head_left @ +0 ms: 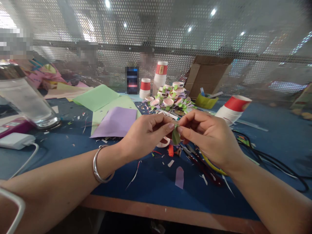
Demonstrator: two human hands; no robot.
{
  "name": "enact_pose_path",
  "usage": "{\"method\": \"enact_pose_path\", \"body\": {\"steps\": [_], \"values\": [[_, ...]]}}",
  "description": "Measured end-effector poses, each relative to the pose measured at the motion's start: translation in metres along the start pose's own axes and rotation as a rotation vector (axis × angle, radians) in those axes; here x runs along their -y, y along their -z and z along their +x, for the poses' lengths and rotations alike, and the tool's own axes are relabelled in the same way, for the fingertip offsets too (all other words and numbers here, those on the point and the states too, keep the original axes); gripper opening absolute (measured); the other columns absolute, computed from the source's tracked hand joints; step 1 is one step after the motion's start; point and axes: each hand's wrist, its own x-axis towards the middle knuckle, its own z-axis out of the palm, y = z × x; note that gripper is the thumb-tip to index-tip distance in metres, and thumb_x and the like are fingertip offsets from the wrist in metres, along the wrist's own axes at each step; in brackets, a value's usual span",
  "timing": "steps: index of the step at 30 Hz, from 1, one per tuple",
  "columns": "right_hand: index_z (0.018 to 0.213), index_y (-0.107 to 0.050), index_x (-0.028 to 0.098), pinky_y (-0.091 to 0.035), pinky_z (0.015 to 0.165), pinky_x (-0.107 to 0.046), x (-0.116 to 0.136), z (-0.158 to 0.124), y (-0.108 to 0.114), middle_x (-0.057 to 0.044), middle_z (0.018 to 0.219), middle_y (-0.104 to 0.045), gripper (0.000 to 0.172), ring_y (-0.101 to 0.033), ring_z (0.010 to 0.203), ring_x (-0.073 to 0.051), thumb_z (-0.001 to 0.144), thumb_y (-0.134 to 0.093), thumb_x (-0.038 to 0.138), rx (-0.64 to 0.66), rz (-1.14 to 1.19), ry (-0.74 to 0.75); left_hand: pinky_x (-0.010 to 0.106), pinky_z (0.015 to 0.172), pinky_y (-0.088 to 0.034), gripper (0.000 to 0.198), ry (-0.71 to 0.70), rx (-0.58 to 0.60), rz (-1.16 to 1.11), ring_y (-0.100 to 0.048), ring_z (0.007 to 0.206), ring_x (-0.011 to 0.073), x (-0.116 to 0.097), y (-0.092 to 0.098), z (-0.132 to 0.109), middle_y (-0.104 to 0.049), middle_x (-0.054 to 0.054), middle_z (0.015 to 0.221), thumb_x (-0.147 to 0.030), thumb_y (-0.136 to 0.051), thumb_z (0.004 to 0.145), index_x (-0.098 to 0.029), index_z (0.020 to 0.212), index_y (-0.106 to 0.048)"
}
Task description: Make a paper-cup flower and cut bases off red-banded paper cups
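Between my fingertips, above the middle of the table, is a small green paper piece (175, 136) shaped like a leaf. My left hand (148, 135) pinches its top edge from the left, thumb against forefinger. From the other side my right hand (207, 136) pinches the same piece, fingers curled. Under the hands lie a white ring-shaped piece (163, 142), an orange-red scrap (171, 150) and scissors (202, 165) with dark handles, partly hidden by my right hand. A purple paper strip (179, 177) rests closer to the table's front edge.
Purple paper (119, 122) and green sheets (99, 97) lie left of centre. Behind stand a pile of small decorated paper rounds (168, 96), stacked paper cups (161, 73) and a cardboard box (207, 74). A glass bottle (31, 97) leans at left; black cables (273, 159) run at right.
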Motion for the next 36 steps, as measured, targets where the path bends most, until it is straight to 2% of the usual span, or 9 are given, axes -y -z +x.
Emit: {"method": "enact_pose_path", "body": {"steps": [3, 7, 11, 18, 24, 30, 36], "values": [[0.08, -0.066, 0.022, -0.048, 0.054, -0.025, 0.0011, 0.0001, 0.0003, 0.002, 0.067, -0.065, 0.007, -0.059, 0.059, -0.012, 0.083, -0.072, 0.021, 0.0, 0.007, -0.001, 0.023, 0.07, -0.06, 0.024, -0.02, -0.007, 0.041, -0.07, 0.073, 0.0115, -0.0004, -0.0002, -0.0001, -0.073, 0.004, 0.083, -0.035, -0.062, 0.098, -0.015, 0.088, -0.069], [0.079, -0.065, 0.022, -0.048, 0.054, -0.025, 0.0019, -0.0008, -0.0001, 0.002, 0.067, -0.064, 0.008, -0.059, 0.059, -0.012, 0.082, -0.072, 0.02, -0.005, 0.017, 0.003, 0.025, 0.065, -0.059, 0.02, -0.05, -0.059, 0.104, -0.07, 0.069, 0.0132, 0.0026, -0.0013, 0.0008, -0.075, 0.005, 0.08, -0.033, -0.071, 0.09, -0.014, 0.093, -0.073], [0.08, -0.066, 0.022, -0.048, 0.054, -0.025, 0.0013, -0.0014, -0.0008, 0.002, 0.068, -0.064, 0.008, -0.059, 0.059, -0.012, 0.083, -0.072, 0.019, 0.0, 0.033, -0.007, 0.026, 0.064, -0.058, 0.02, -0.041, -0.1, 0.135, -0.071, 0.068, 0.0145, 0.0053, -0.0015, 0.0005, -0.075, 0.006, 0.076, -0.034, -0.07, 0.09, -0.014, 0.088, -0.074], [0.082, -0.067, 0.021, -0.048, 0.057, -0.024, -0.0004, -0.0021, 0.0001, 0.003, 0.069, -0.064, 0.009, -0.059, 0.06, -0.01, 0.082, -0.075, 0.018, 0.003, 0.072, -0.01, 0.025, 0.062, -0.056, 0.021, -0.069, -0.108, 0.155, -0.068, 0.065, 0.0131, 0.0045, -0.0015, 0.0006, -0.074, 0.005, 0.072, -0.033, -0.069, 0.091, -0.014, 0.088, -0.074], [0.091, -0.068, 0.021, -0.05, 0.058, -0.026, -0.0012, -0.0023, -0.002, 0.002, 0.075, -0.066, 0.014, -0.061, 0.064, -0.012, 0.083, -0.078, 0.025, -0.007, 0.09, -0.026, 0.024, 0.06, -0.053, 0.02, -0.102, -0.119, 0.209, -0.066, 0.064, 0.0125, 0.0031, -0.0018, 0.0, -0.073, 0.005, 0.072, -0.032, -0.068, 0.092, -0.014, 0.089, -0.074], [0.085, -0.07, 0.02, -0.047, 0.055, -0.023, 0.0004, -0.0026, -0.0028, 0.003, 0.07, -0.066, 0.008, -0.059, 0.061, -0.01, 0.083, -0.078, 0.023, 0.016, 0.048, -0.006, 0.024, 0.06, -0.051, 0.018, -0.102, -0.133, 0.313, -0.065, 0.065, 0.0129, -0.0014, -0.0012, -0.0015, -0.074, 0.005, 0.073, -0.028, -0.065, 0.091, -0.013, 0.085, -0.073], [0.083, -0.07, 0.019, -0.045, 0.055, -0.022, -0.0018, -0.0013, -0.0012, 0.004, 0.069, -0.065, 0.004, -0.057, 0.059, -0.008, 0.085, -0.074, 0.02, 0.017, -0.015, 0.01, 0.023, 0.059, -0.047, 0.016, -0.019, -0.045, 0.265, -0.062, 0.065, 0.0114, 0.0025, -0.0005, 0.0013, -0.07, 0.002, 0.072, -0.029, -0.067, 0.089, -0.014, 0.083, -0.067]]}}
